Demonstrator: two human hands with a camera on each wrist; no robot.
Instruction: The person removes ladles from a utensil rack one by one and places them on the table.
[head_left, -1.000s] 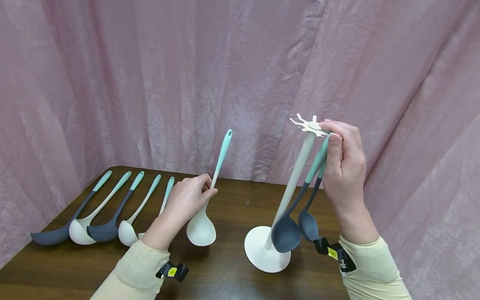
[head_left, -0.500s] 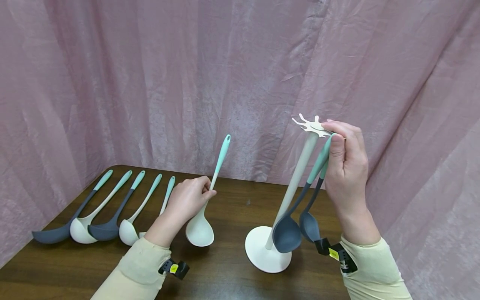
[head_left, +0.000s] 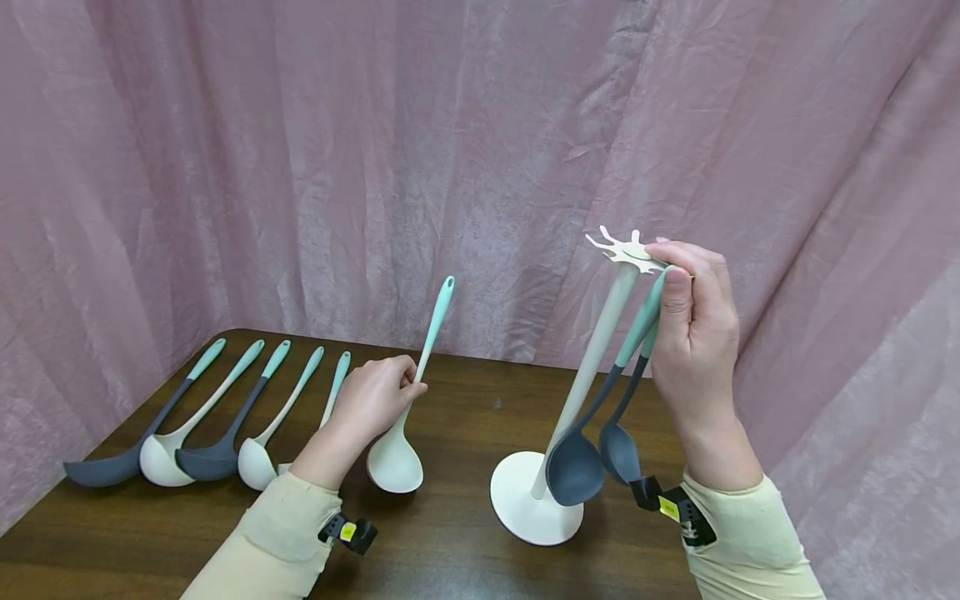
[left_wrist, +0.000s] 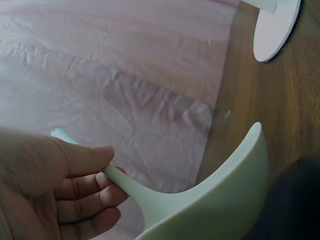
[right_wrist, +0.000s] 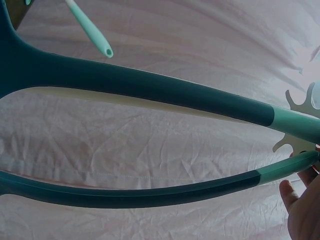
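Observation:
In the head view my left hand (head_left: 377, 392) pinches a white ladle (head_left: 395, 461) by its slim shaft, below the mint grip. The ladle leans upright, its bowl low over the table; whether it touches is unclear. My right hand (head_left: 697, 321) grips the hooked top of a white utensil stand (head_left: 600, 354), fingers over the top plate and thumb below. Beside that thumb hang a large dark grey ladle (head_left: 575, 471) and a smaller dark spoon (head_left: 620, 454) by mint handles. Their handle ends are partly hidden. The left wrist view shows thumb and fingers on the white shaft (left_wrist: 120, 179).
Several utensils with mint handles lie in a row at the table's left, among them a dark turner-like one (head_left: 105, 472) and a white ladle (head_left: 257, 464). My left forearm partly covers the rightmost one. A pink curtain (head_left: 480, 167) hangs behind the brown table (head_left: 450, 542).
My left hand and the white ladle have shifted slightly left, and the ladle's handle tip has dropped a little. My right hand keeps its hold at the stand's top.

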